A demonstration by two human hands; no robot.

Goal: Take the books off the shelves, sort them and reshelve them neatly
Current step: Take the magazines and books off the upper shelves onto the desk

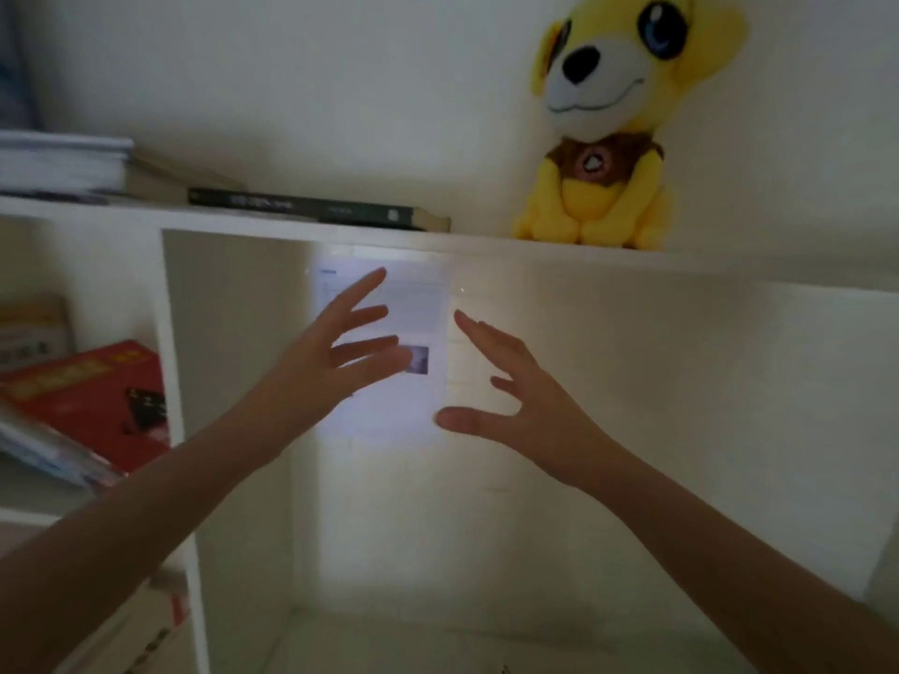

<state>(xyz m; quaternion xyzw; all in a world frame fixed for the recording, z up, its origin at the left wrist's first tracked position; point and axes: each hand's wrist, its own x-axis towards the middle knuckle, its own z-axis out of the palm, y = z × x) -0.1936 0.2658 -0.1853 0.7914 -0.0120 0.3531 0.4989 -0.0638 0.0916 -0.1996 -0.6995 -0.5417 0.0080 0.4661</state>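
White printed sheet [421, 308] stands at the back of the shelf compartment [656, 381]; left hand [311, 367] and right hand [530, 396] reach toward it, fingers [362, 288] spread, holding nothing.

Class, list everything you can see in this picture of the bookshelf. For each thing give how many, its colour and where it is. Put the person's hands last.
shelf unit: one, white, fills the view.
plush dog: one, yellow with a brown bib, sits on the top board, right.
dark book: one, blackish, lies flat on the top board, left of the dog.
white stack: one pile of papers or books, top board, far left.
red book: one, red, tilted in the left compartment.
pale books: count unclear, whitish, under the red book.
printed page: one, white, lit, at the back of the middle compartment.
left hand: one, open, fingers spread, in front of the page.
right hand: one, open, fingers spread, by the page's right edge.
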